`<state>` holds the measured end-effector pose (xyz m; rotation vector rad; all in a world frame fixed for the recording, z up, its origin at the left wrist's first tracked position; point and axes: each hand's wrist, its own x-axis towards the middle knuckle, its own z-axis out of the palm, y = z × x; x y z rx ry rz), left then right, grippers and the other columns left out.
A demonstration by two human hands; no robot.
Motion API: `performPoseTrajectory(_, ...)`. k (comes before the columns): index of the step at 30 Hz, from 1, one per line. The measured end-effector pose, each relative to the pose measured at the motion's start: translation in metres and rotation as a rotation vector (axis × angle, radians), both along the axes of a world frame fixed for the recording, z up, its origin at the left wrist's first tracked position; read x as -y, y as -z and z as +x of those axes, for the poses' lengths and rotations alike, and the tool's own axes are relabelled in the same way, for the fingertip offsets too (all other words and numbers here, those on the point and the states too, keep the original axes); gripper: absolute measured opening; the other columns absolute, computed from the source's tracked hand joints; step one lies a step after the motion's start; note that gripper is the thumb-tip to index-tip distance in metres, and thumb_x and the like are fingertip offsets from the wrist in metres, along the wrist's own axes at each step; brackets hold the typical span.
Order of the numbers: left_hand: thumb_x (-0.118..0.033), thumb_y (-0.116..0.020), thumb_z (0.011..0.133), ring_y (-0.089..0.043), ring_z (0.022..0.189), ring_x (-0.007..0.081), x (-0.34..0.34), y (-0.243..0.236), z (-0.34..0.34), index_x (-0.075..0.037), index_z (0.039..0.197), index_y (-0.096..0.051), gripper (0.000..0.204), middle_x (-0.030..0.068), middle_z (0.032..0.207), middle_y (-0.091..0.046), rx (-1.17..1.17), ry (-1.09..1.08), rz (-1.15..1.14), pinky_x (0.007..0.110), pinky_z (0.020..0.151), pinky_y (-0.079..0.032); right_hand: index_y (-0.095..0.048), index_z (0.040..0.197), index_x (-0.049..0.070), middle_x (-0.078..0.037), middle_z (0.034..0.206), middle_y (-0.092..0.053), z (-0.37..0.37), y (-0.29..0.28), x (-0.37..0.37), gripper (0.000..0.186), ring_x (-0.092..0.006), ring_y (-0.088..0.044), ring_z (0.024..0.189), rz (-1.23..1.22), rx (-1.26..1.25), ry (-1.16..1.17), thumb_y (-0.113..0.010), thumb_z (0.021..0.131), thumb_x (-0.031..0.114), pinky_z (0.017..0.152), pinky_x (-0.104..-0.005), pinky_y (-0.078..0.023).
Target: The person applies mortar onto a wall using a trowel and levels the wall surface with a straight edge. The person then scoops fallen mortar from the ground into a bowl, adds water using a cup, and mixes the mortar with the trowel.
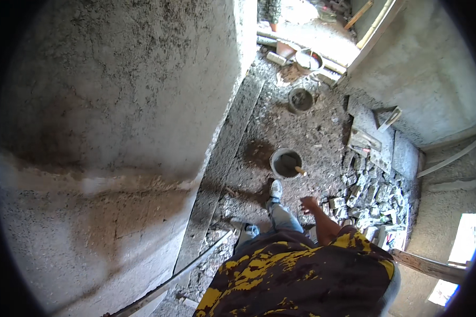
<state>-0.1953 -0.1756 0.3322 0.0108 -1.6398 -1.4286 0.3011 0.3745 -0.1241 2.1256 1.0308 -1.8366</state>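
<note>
My right hand point(309, 204) hangs in front of me above the floor, fingers loosely apart and nothing visible in them. Nearest to it is a round bucket point(274, 165) with grey wet mortar inside. A tool with a light wooden handle point(300, 170) leans out over the bucket's rim; its other end is hidden. My left hand does not show. On my left, a long straight bar point(180, 274) slants up from the lower edge past my leg; whether I hold it cannot be seen.
A second bucket point(301, 100) stands farther ahead, and another pail point(309, 59) near the bright doorway. Broken bricks point(367, 198) are heaped at right, beside boards point(373, 132). A rough plastered wall point(111, 105) rises close on the left, with a ledge point(219, 158) along its foot.
</note>
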Motion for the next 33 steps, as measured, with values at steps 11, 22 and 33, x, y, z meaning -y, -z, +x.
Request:
performPoseTrajectory(11,-0.049,-0.036,0.09,-0.055,0.083,0.0232,0.128,0.06,-0.076,-0.012,0.112,-0.051,0.045,0.0109,0.087,-0.058,0.166,-0.064,-0.06,0.045,0.077,-0.041,-0.068,0.078,0.01,-0.014,0.083,-0.066,0.023,0.013,0.047,0.032,-0.03,-0.063,0.082,0.422,0.261,-0.368,-0.053,0.075,0.038,0.073,-0.0413,-0.048)
performPoseTrajectory(22,-0.053,-0.049,0.084,-0.055,0.082,0.04,-0.072,0.198,0.014,0.006,0.103,-0.05,0.063,0.0245,0.094,-0.054,0.259,-1.239,-0.862,0.051,0.066,-0.045,-0.061,0.088,0.003,-0.02,0.08,-0.063,0.108,0.084,-0.118,0.025,-0.0366,-0.061,0.076,0.71,0.319,-0.449,-0.055,0.07,0.019,0.066,-0.0441,-0.047)
performPoseTrajectory(33,-0.031,-0.074,0.07,-0.037,0.124,0.0328,-0.67,0.731,0.241,0.002,0.138,-0.019,0.093,0.0272,0.132,-0.037,1.421,1.471,-0.899,0.04,0.1,-0.034,-0.051,0.103,0.003,-0.025,0.102,-0.056,0.061,0.357,-0.247,0.05,-0.0386,-0.057,0.09,0.527,0.454,-0.752,-0.064,0.075,0.041,0.075,-0.046,-0.047)
